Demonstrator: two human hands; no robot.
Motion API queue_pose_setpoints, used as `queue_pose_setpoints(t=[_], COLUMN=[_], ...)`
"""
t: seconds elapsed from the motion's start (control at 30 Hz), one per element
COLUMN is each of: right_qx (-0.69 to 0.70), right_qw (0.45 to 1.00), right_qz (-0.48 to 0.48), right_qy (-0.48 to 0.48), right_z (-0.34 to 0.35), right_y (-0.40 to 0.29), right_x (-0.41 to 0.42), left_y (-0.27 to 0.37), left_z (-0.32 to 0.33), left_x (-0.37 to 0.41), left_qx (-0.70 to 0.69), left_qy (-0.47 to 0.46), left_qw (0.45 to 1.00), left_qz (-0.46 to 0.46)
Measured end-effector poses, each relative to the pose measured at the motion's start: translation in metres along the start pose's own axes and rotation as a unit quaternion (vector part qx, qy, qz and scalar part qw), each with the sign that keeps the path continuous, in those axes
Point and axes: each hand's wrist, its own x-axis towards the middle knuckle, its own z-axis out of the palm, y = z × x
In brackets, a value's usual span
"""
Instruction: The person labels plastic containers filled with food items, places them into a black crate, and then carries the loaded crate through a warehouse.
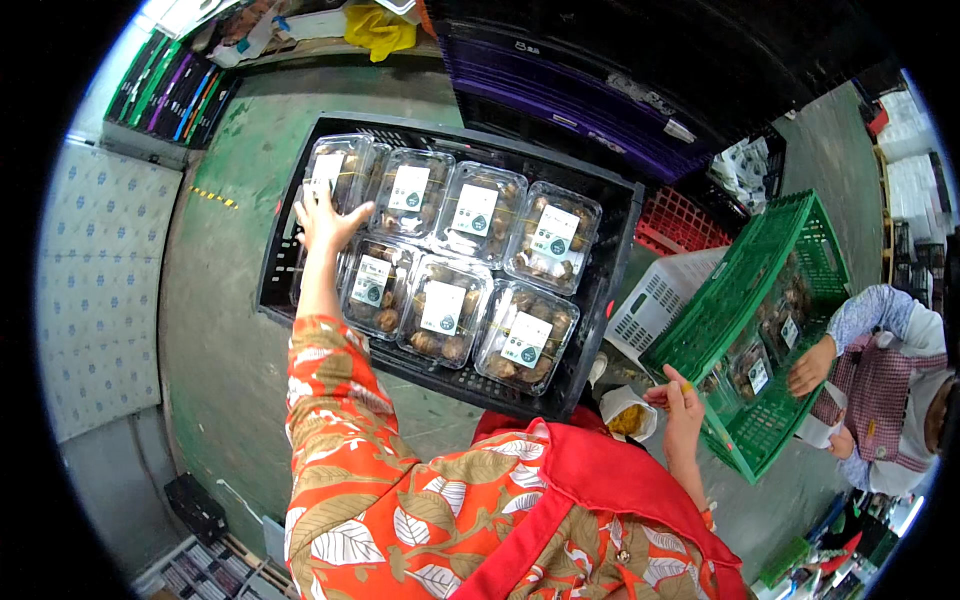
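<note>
A black plastic crate point(600, 337) before me holds two rows of clear plastic clamshell boxes point(480, 210), filled with what look like brown mushrooms. Each visible box bears a white and green label, and thin yellow bands cross several lids. My left hand point(330, 221) rests fingers spread over the box in the far left corner point(346, 154), covering part of its label. Right of the crate, my right hand point(681, 412) is raised by the near edge of a green plastic crate point(720, 315). Its fingers are partly bent, a yellow band circles one, and nothing shows in its grasp.
At right a co-worker's hand point(811, 369) reaches over labelled boxes point(750, 371) in the tilted green crate. A white basket point(660, 300) and red crate point(679, 221) stand beyond. A white bag point(619, 401) with yellow contents sits below. Dark stacked crates point(570, 112) rise behind.
</note>
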Motion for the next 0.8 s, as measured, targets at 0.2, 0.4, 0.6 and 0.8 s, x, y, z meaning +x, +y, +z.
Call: queue_pose_setpoints(t=[0.2, 0.4, 0.6, 0.8], right_qx=[0.012, 0.199, 0.409, 0.441], right_qw=[1.000, 0.973, 0.911, 0.894], right_qz=[0.008, -0.003, -0.033, -0.045], right_qy=[0.024, 0.117, 0.032, -0.064], right_z=[-0.008, -0.065, -0.086, -0.076], right_y=[0.005, -0.010, -0.038, -0.047], right_x=[-0.001, 0.005, 0.014, 0.019], left_y=[-0.025, -0.013, 0.161, 0.352], left_z=[0.028, 0.020, -0.034, -0.019], left_x=[0.027, 0.053, -0.060, -0.314], left_qx=[0.088, 0.280, -0.292, -0.371], left_qy=[0.124, -0.026, -0.001, -0.406], left_qw=[0.970, 0.949, 0.914, 0.639], left_qz=[0.192, 0.144, 0.281, 0.537])
